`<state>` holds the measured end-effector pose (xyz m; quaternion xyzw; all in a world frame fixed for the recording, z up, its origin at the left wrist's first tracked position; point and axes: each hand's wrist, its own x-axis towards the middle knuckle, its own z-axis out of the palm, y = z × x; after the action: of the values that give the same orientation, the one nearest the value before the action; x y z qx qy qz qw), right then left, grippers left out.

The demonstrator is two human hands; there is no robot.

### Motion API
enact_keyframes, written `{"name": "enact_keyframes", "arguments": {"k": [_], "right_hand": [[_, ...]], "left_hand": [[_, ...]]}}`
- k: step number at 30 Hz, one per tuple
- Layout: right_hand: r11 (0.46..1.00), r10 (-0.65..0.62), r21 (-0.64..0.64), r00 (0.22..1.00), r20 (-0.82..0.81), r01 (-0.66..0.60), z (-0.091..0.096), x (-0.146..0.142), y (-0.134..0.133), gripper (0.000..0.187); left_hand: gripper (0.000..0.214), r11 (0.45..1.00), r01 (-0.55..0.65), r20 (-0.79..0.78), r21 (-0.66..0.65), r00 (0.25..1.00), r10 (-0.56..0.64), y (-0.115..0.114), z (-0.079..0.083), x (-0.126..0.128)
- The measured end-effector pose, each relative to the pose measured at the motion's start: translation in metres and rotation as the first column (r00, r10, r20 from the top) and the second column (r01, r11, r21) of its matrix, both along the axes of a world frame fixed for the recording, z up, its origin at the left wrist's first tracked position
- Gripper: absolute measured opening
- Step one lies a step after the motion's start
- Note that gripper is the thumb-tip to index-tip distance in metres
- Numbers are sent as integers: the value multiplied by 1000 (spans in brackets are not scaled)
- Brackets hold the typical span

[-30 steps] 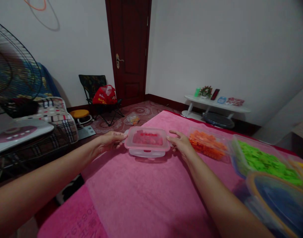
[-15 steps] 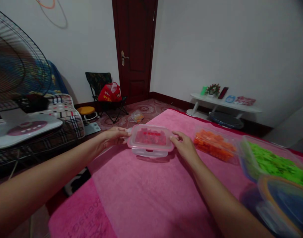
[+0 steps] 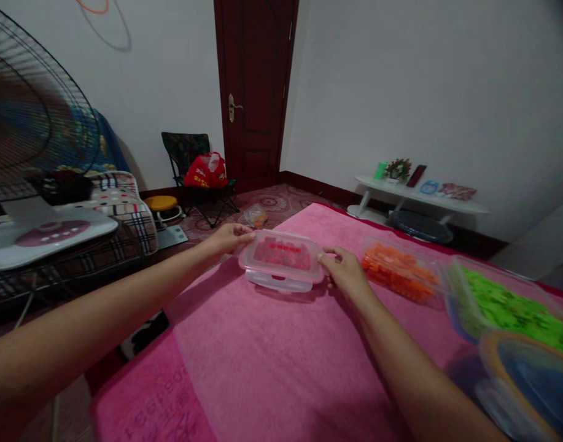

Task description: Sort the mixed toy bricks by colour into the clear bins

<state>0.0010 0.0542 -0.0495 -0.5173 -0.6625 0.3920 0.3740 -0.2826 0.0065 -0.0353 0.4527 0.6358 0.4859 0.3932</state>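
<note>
A clear plastic food container (image 3: 279, 283) with a pinkish translucent lid (image 3: 283, 258) sits on the pink cloth, something red showing through the lid. My left hand (image 3: 232, 236) grips its left end, fingers at the lid's edge near the corner. At the opposite end, my right hand (image 3: 343, 267) has thumb and fingers pressed to the lid's right edge. The lid lies over the box; whether its side clips are locked is hidden by my hands.
Right of my hands stand a clear box of orange pieces (image 3: 398, 273), a box of green pieces (image 3: 516, 307) and an orange-rimmed lidded container (image 3: 534, 374). A fan (image 3: 37, 110) runs at the left. Beyond the pink-covered table (image 3: 263, 362) are a folding chair (image 3: 186, 147) and a low white shelf (image 3: 419, 191).
My left hand has shifted up and right, from the side flap onto the lid's corner. My right hand stays at the right edge. The whole view has turned slightly left.
</note>
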Motion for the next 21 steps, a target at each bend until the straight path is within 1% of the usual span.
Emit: {"name": "enact_keyframes", "arguments": {"k": [3,6,9,12,14,16,18,19,21], "right_hand": [[1000,1,1,1000,-10,-1,0,1,1,40],[1000,-6,-7,1000,-6,6,-1,0,0,41],[1000,4,1,998,-63,-4,-4,-2,-2,46],[1000,24,16,992,-124,-22,-7,-4,-2,51],[997,27,72,996,-85,-21,-8,-3,0,50],[981,13,194,1000,15,-15,-6,-2,4,47],[953,-16,303,993,118,-20,0,-1,10,43],[944,-30,330,987,159,-24,4,-1,12,41],[938,-61,345,975,212,-16,12,-1,17,34]], "left_hand": [[32,1000,18,-107,13,994,-16,19,0,7],[36,999,47,-175,-15,983,-49,36,-1,11],[40,999,53,-236,3,970,-51,44,-3,12],[42,999,15,-305,35,952,-4,45,-5,14],[41,999,-10,-330,48,944,26,44,-6,16],[41,998,-27,-357,64,933,48,44,-5,17],[39,996,-43,-383,77,921,69,44,-4,18],[39,995,-54,-396,82,915,82,44,-3,18],[38,993,-80,-419,92,901,112,44,-2,17]]}}
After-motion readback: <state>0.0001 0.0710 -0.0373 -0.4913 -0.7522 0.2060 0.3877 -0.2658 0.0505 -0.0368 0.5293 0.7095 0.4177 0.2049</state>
